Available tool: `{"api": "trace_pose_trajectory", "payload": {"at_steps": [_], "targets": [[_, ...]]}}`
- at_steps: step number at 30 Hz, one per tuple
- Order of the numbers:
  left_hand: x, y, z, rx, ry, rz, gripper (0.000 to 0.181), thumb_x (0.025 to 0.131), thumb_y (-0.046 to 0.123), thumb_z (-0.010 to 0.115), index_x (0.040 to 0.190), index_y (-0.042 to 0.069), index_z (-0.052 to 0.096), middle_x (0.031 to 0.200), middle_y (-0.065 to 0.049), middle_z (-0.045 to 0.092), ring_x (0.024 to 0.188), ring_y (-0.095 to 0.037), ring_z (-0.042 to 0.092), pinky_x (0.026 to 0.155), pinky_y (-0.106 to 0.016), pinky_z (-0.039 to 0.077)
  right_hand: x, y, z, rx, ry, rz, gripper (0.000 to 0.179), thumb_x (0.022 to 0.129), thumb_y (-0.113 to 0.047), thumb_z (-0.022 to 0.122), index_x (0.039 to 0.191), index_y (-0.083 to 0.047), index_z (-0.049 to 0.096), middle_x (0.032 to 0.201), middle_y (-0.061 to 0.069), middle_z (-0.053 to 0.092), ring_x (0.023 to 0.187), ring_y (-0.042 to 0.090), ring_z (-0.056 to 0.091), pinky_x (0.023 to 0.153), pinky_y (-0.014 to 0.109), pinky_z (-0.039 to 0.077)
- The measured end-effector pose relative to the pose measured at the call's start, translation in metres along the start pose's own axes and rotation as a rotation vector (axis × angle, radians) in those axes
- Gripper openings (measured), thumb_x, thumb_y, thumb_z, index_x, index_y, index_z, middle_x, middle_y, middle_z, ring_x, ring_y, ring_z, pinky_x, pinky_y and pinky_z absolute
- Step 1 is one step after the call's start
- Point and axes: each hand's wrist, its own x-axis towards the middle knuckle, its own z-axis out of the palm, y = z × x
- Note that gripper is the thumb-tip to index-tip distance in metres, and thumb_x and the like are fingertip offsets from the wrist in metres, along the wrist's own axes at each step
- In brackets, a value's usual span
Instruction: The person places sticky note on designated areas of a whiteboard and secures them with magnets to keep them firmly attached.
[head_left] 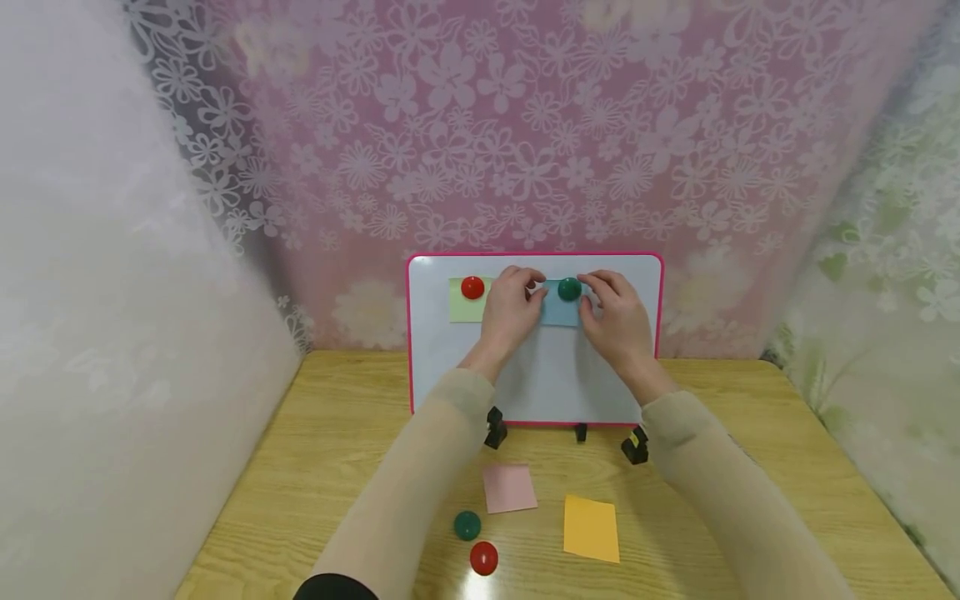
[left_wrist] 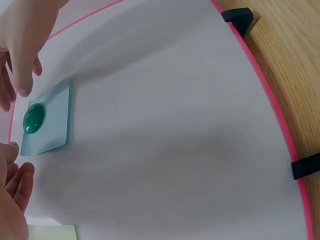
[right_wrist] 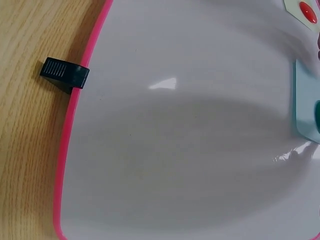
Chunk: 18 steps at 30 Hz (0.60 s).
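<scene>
A blue sticky note (head_left: pixel 559 313) lies on the upper part of a pink-edged whiteboard (head_left: pixel 457 367), with a round green magnet (head_left: pixel 569 289) over its top part. My left hand (head_left: pixel 512 307) is just left of this note, fingers loosely bent and holding nothing. On the other side, my right hand (head_left: pixel 617 317) is close beside the green magnet, thumb and fingers apart. In the left wrist view, a gap shows between each hand and the magnet (left_wrist: pixel 34 118). Further left, a red magnet (head_left: pixel 472 287) sits on a green sticky note (head_left: pixel 467 312), partly hidden by my left hand.
Black clips (head_left: pixel 496 428) stand along the board's lower edge on the wooden table (head_left: pixel 345 458). In front lie a pink note (head_left: pixel 510 487), an orange note (head_left: pixel 592 529), a loose green magnet (head_left: pixel 467 525) and a red one (head_left: pixel 483 558). Flowered cloth (head_left: pixel 480 150) hangs behind.
</scene>
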Motion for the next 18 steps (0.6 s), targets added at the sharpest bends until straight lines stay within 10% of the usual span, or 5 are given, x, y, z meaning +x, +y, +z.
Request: {"api": "trace_pose_trajectory", "payload": {"at_steps": [18], "targets": [[-0.015, -0.002, -0.001, -0.012, -0.046, 0.035, 0.017, 0.102, 0.015, 0.076, 0.118, 0.009, 0.079, 0.109, -0.003, 0.07, 0.097, -0.015, 0.063, 0.084, -0.016, 0.054, -0.011, 0.001, -0.006, 0.026, 0.007, -0.017, 0.031, 0.091, 0.003, 0.078, 0.122, 0.003, 0.075, 0.118, 0.02, 0.067, 0.093, 0.033, 0.066, 0.079, 0.049, 0.061]]}}
